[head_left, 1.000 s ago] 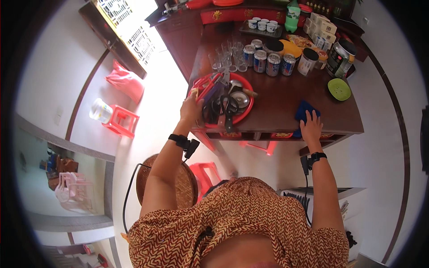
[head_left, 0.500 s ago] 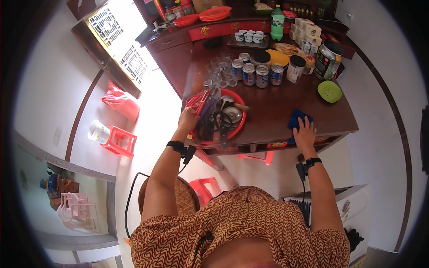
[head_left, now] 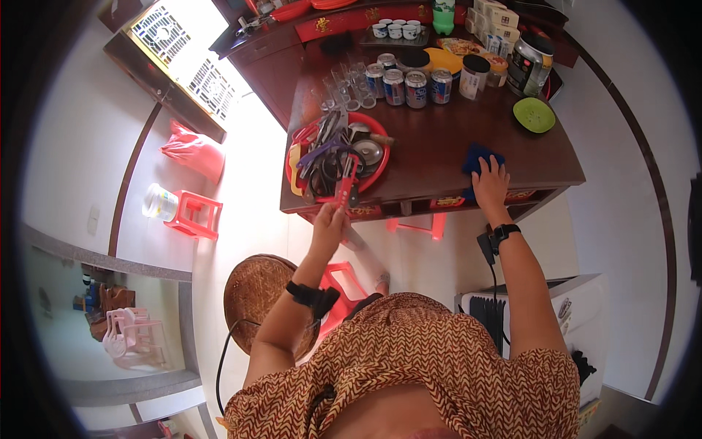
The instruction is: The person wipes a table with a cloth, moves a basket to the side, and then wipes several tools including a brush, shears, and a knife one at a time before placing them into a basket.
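Observation:
Closed around a red-handled kitchen utensil, my left hand is just off the table's near edge. The utensil points up over the red basin, its far end among the things there. Heaped in the basin are scissors, a purple-handled tool, a yellow-handled one and a round metal lid. Which kind of utensil I hold is not clear. My right hand lies with fingers spread on a folded blue cloth near the table's front edge.
Behind the basin stand clear glasses, several drink cans and lidded jars. A green dish sits at the right of the dark wooden table. Below are a red stool and a round woven lid or tray.
My left hand has drawn back toward me and right, from the basin's left rim to its near side, with the red-handled utensil. My right hand stays on the cloth. The view has tilted down.

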The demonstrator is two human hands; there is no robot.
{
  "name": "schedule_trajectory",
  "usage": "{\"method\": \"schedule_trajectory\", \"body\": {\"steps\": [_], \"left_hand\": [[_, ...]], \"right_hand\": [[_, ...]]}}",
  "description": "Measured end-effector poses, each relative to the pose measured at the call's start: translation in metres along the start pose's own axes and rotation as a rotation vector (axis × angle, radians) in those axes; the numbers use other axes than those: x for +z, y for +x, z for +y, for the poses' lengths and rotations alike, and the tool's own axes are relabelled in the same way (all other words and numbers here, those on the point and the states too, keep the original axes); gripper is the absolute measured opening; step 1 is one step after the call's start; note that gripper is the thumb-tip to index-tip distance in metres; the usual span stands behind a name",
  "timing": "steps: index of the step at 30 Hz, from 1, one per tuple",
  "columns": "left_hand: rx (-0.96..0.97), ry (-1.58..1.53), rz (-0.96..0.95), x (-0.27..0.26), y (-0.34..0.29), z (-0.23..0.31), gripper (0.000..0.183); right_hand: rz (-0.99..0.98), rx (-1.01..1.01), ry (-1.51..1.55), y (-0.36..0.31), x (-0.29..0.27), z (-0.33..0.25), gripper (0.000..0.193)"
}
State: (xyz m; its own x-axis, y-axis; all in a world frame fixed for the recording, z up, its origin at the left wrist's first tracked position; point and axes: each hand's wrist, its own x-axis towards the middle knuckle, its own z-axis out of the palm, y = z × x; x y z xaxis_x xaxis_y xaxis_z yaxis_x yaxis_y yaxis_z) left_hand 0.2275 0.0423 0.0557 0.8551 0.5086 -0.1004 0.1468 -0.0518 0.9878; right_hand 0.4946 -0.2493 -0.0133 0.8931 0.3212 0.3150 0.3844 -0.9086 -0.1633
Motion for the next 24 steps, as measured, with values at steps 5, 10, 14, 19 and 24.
{"method": "schedule_trajectory", "body": {"steps": [5,10,14,19,24], "left_hand": [[-0.117,-0.153,-0.023,0.025,-0.043,-0.022,0.016],[-0.155,-0.134,-0.045,0.035,-0.054,-0.022,0.017],[-0.059,-0.164,0.013,0.041,-0.051,-0.027,0.014],[-0.032,-0.172,0.013,0.058,-0.052,-0.045,0.01],[-0.03,-0.063,-0.129,0.039,-0.086,-0.064,0.02]], "right_hand": [[-0.058,-0.082,0.183,0.001,0.0,-0.017,0.037],[-0.302,-0.108,1.148,0.002,-0.021,-0.096,0.035],[-0.347,-0.097,1.561,-0.019,-0.026,-0.174,0.04],[-0.292,-0.078,1.415,-0.07,-0.023,-0.194,0.053],[-0.651,0.222,1.617,-0.1,-0.043,-0.195,0.049]]}}
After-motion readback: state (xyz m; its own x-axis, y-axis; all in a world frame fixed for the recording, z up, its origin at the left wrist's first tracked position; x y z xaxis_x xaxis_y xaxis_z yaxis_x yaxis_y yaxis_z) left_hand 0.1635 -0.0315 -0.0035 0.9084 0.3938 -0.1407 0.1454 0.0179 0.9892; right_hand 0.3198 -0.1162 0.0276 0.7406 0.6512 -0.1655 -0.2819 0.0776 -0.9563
